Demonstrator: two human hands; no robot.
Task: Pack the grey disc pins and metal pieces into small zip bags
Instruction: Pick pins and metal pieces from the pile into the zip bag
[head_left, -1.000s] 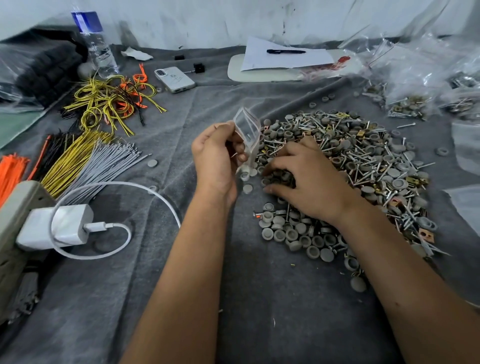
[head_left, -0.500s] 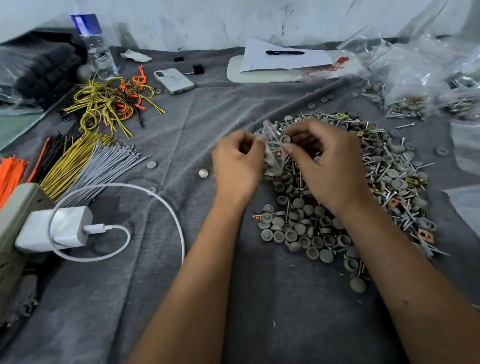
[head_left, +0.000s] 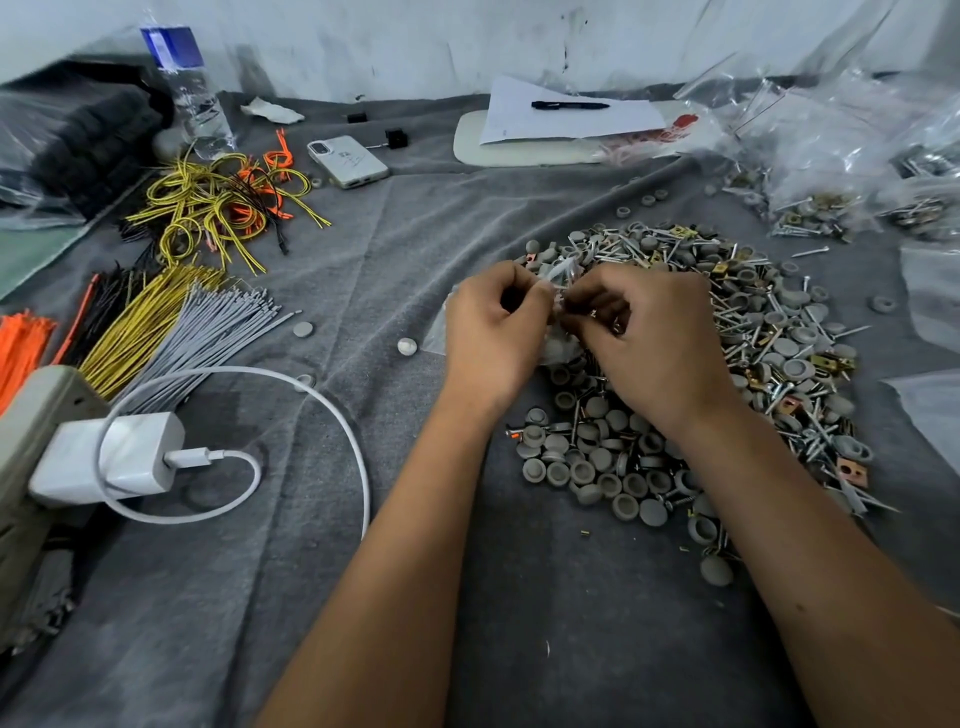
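Note:
A big heap of grey disc pins and metal pieces (head_left: 727, 332) lies on the grey cloth (head_left: 395, 249), right of centre. At the heap's left edge my left hand (head_left: 493, 332) and my right hand (head_left: 644, 343) meet, fingers curled. Between them they pinch a small clear zip bag (head_left: 558, 275), which is crumpled and mostly hidden by the fingers. What is inside the bag cannot be made out. A few loose grey discs (head_left: 407, 346) lie on the cloth to the left of my hands.
Bundles of yellow, grey, black and orange wires (head_left: 171, 322) lie at left, with a white charger and cable (head_left: 111, 460) near the front left. A phone (head_left: 347, 161), water bottle (head_left: 189, 93), paper with pen (head_left: 569, 106) sit at the back. Filled clear bags (head_left: 831, 171) pile up at the right.
My right hand has left the heap and come up to the bag. Both hands have closed together on the bag and shifted slightly right over the heap's edge.

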